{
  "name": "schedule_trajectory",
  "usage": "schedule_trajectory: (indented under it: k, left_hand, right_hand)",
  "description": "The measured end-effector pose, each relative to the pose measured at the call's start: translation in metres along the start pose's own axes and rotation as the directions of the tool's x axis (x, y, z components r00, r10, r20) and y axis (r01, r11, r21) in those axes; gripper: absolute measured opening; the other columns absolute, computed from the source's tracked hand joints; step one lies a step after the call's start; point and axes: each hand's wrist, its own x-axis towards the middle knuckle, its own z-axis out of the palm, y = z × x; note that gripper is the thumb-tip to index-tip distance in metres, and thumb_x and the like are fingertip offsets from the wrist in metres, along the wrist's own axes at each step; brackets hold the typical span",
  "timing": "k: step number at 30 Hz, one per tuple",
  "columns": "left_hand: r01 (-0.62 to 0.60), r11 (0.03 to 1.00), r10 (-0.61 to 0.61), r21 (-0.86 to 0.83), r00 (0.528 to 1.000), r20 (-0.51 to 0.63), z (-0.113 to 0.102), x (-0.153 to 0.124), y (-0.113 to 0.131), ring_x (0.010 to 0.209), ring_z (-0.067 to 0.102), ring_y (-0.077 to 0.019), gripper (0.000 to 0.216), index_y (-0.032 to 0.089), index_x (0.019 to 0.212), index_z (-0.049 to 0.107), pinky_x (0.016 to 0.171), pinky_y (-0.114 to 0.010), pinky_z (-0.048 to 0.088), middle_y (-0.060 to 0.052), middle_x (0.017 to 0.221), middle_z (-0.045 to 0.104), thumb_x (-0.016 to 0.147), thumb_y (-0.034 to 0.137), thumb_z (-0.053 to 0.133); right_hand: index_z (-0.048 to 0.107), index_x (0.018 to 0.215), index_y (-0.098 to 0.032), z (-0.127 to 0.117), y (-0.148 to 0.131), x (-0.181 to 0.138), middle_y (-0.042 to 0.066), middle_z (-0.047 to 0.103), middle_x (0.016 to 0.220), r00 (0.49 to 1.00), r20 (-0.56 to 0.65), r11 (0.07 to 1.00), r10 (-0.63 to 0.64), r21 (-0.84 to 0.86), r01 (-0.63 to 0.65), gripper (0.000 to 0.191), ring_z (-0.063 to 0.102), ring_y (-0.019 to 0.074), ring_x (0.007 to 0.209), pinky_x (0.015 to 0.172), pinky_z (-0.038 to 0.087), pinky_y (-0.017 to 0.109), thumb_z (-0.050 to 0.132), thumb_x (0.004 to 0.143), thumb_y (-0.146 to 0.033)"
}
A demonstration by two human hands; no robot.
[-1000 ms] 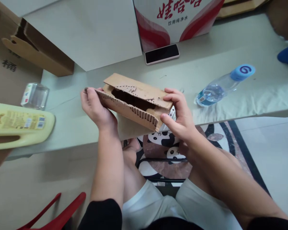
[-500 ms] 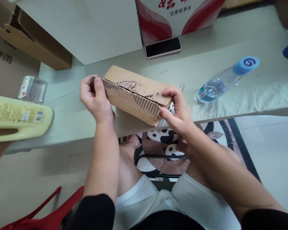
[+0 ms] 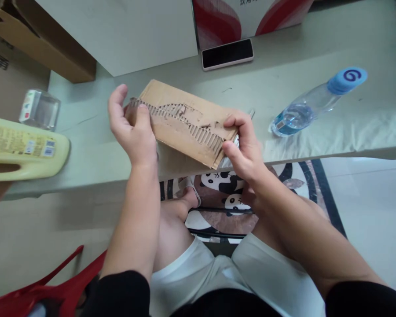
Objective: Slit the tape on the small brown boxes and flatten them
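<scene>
A torn brown cardboard box [image 3: 176, 132] is held tilted between both hands, above the table's front edge. A ragged strip of bare corrugation runs along its upper face. My left hand [image 3: 137, 136] grips the left end with the thumb pressed on the torn strip; its index finger is lifted off and the other fingers are partly hidden. My right hand [image 3: 246, 147] pinches the right end, thumb and index finger on the cardboard. Something silvery shows at that end, mostly covered by the hand.
On the table [image 3: 320, 136] stand a water bottle [image 3: 293, 116], a phone [image 3: 227, 55], a clear container [image 3: 41, 110] and a yellow jug [image 3: 26, 149]. A white box [image 3: 128, 35], a red-and-white carton [image 3: 218, 26] and an open brown carton [image 3: 62, 53] are behind. A red chair [image 3: 62, 286] is lower left.
The gap along the torn strip has closed, with the flap now flat against the box. My left index finger has lifted and its thumb has moved onto the strip. The view has shifted slightly.
</scene>
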Motion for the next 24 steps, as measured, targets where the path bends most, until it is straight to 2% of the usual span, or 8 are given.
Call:
schedule_trajectory:
  k: [3, 5, 8, 12, 17, 20, 22, 24]
  left_hand:
    - [0.04, 0.999, -0.04, 0.014, 0.999, 0.011, 0.001, 0.001, -0.001, 0.118, 0.065, -0.0209, 0.037, 0.007, 0.122, 0.065, 0.11, -0.038, 0.05, -0.012, 0.128, 0.069, 0.086, 0.0, 0.062]
    - [0.053, 0.998, -0.054, 0.027, 0.998, 0.025, 0.001, 0.0, 0.0, 0.117, 0.067, -0.0228, 0.032, 0.004, 0.118, 0.069, 0.108, -0.038, 0.052, -0.014, 0.124, 0.072, 0.086, 0.001, 0.061]
    - [0.043, 0.998, -0.045, 0.053, 0.999, 0.028, 0.002, -0.002, 0.004, 0.114, 0.07, -0.0254, 0.027, 0.005, 0.107, 0.075, 0.104, -0.041, 0.054, -0.014, 0.116, 0.076, 0.085, 0.0, 0.061]
    - [0.053, 0.994, -0.057, 0.093, 0.998, 0.041, 0.001, -0.005, 0.009, 0.112, 0.072, -0.0232, 0.027, 0.006, 0.106, 0.076, 0.103, -0.039, 0.057, -0.013, 0.115, 0.077, 0.084, 0.0, 0.061]
    - [0.011, 0.992, -0.022, 0.122, 0.996, 0.085, -0.01, 0.0, 0.0, 0.11, 0.072, -0.021, 0.023, 0.009, 0.106, 0.076, 0.103, -0.039, 0.058, -0.009, 0.113, 0.078, 0.086, 0.004, 0.065]
    - [-0.027, 0.984, -0.014, 0.174, 0.974, 0.228, -0.021, 0.007, -0.004, 0.124, 0.068, -0.0226, 0.025, 0.011, 0.117, 0.072, 0.109, -0.048, 0.052, -0.009, 0.126, 0.074, 0.095, 0.017, 0.064]
    - [-0.035, 0.97, -0.055, 0.241, 0.933, 0.356, -0.026, 0.011, -0.002, 0.139, 0.058, -0.0254, 0.032, 0.013, 0.127, 0.066, 0.108, -0.057, 0.047, -0.009, 0.139, 0.068, 0.103, 0.031, 0.055]
    - [-0.061, 0.955, -0.075, 0.291, 0.898, 0.434, -0.028, 0.012, 0.001, 0.148, 0.048, -0.0279, 0.039, 0.015, 0.13, 0.063, 0.106, -0.062, 0.043, -0.009, 0.146, 0.063, 0.106, 0.042, 0.047]
  right_hand:
    - [0.047, 0.118, -0.028, 0.003, 0.0, 0.0, 0.012, 0.057, 0.124, 0.998, -0.023, 0.998, -0.055, 0.018, 0.055, 0.039, 0.055, 0.0295, 0.125, 0.109, 0.047, 0.052, 0.046, 0.098, -0.061]
    - [0.046, 0.12, -0.028, 0.005, 0.001, -0.001, 0.011, 0.055, 0.124, 0.996, -0.036, 0.995, -0.085, 0.04, 0.087, 0.036, 0.053, 0.0297, 0.127, 0.111, 0.046, 0.053, 0.047, 0.098, -0.057]
    - [0.045, 0.124, -0.029, 0.006, 0.004, -0.002, 0.012, 0.052, 0.127, 0.996, -0.025, 0.996, -0.082, 0.022, 0.082, 0.039, 0.051, 0.0309, 0.131, 0.114, 0.043, 0.057, 0.045, 0.097, -0.058]
    - [0.043, 0.128, -0.03, 0.004, 0.009, -0.002, 0.012, 0.051, 0.13, 0.998, 0.005, 0.998, -0.068, -0.016, 0.069, 0.048, 0.048, 0.0326, 0.135, 0.118, 0.039, 0.061, 0.039, 0.096, -0.066]
    - [0.048, 0.127, -0.032, 0.002, 0.009, -0.001, 0.01, 0.053, 0.128, 0.995, -0.024, 0.995, -0.095, 0.023, 0.096, 0.04, 0.051, 0.0308, 0.13, 0.115, 0.044, 0.057, 0.046, 0.097, -0.058]
    - [0.05, 0.125, -0.03, 0.003, 0.008, -0.002, 0.01, 0.055, 0.123, 0.995, -0.032, 0.996, -0.091, -0.002, 0.091, 0.039, 0.054, 0.0302, 0.125, 0.111, 0.045, 0.055, 0.046, 0.097, -0.058]
    - [0.05, 0.124, -0.029, 0.004, 0.007, -0.003, 0.01, 0.054, 0.12, 0.996, -0.047, 0.997, -0.071, -0.046, 0.069, 0.042, 0.055, 0.0302, 0.122, 0.11, 0.045, 0.055, 0.042, 0.098, -0.061]
    - [0.05, 0.124, -0.028, 0.004, 0.007, -0.004, 0.01, 0.054, 0.12, 0.997, -0.05, 0.996, -0.054, -0.079, 0.05, 0.045, 0.055, 0.0301, 0.123, 0.11, 0.045, 0.055, 0.038, 0.098, -0.063]
